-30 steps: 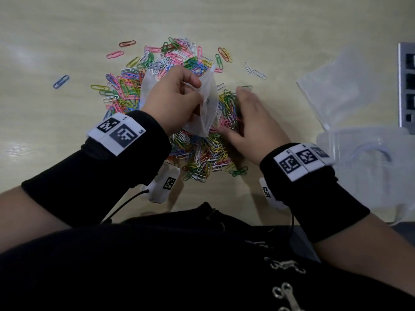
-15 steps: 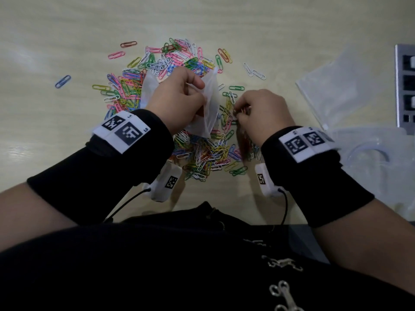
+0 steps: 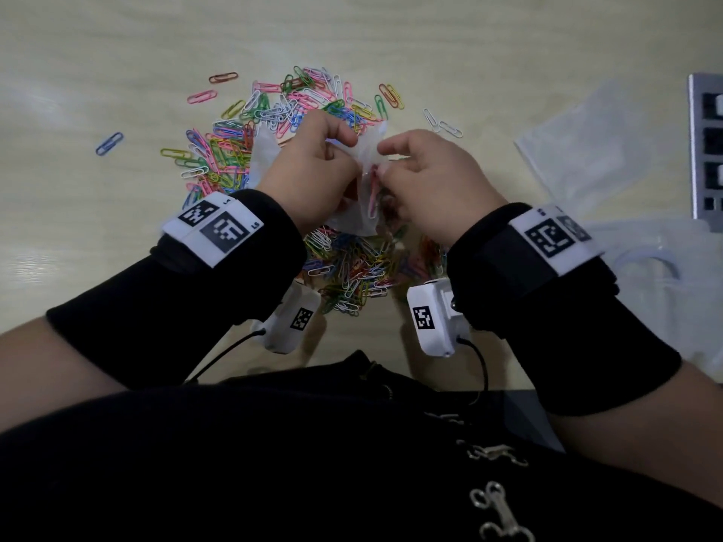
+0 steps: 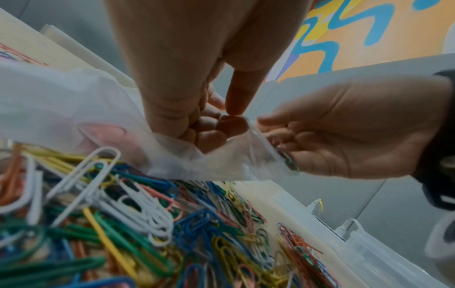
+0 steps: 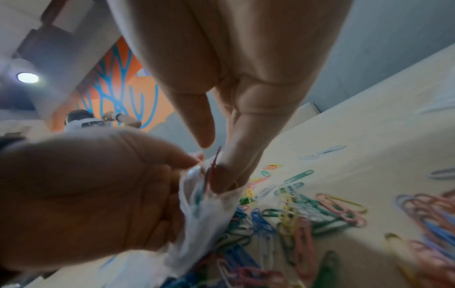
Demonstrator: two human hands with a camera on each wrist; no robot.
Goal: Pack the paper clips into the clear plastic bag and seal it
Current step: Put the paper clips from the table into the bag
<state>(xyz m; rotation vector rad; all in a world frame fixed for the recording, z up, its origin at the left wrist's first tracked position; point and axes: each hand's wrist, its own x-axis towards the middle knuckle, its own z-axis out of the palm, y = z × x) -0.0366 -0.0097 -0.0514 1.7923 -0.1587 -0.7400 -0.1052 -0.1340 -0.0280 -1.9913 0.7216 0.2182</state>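
Between our two hands, held just above the pile, hangs the clear plastic bag (image 3: pixel 354 224). We see it as thin, cloudy film, crumpled and creased, with its mouth turned up toward the fingers and its lower edge drooping close to the heap. Through the film in the left wrist view a pink clip (image 4: pixel 102 131) shows as a soft blur, and a pink one also stands upright inside it in the head view.

Our left hand (image 3: pixel 309 178) has its fingers curled, with thumb and forefinger pinching the bag's rim. Our right hand (image 3: pixel 434 181) is closed on a few paper clips at the bag's mouth; a red clip (image 5: pixel 213 165) sits between its thumb and fingertips, right at the opening, and green and blue ones show just inside the rim.

Under the bag the paper clips (image 3: pixel 352 267) lie in a loose heap on the pale wooden surface (image 3: pixel 98 72): green, blue, yellow, white, pink and orange, tangled together. A single blue clip (image 3: pixel 109 143) lies well apart on the left.

To the right we see another clear bag (image 3: pixel 587 150) lying flat, and near it a clear plastic box (image 3: pixel 665 291).
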